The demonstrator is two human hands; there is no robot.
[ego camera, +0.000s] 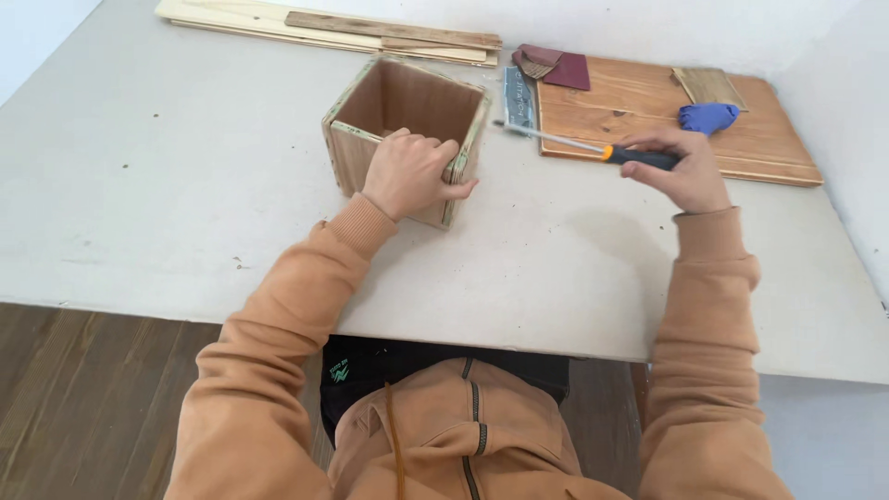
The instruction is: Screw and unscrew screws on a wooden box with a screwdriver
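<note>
A person in an orange hooded top works at a pale grey table [185,204], seen from above. Beyond the right hand a wide wooden board [648,116] lies flat, with a smaller wood offcut [708,86] and a blue glove [708,117] on its far end; beyond the left hand, long wood strips [324,30] are stacked along the table's far edge. Directly under the left hand stands an open-topped wooden box [407,106], its plywood edges showing. The left hand [410,173] is clamped over the box's near wall, fingers hooked over the rim, apparently to brace it against the table. The right hand [681,169] is closed around the black-and-orange handle of a screwdriver [593,148], held level with its metal shaft aimed toward the box's right side; the tip seems just short of the wood, though the angle leaves that unclear. Dark red sandpaper sheets [560,67] lie just past the screwdriver's tip.
</note>
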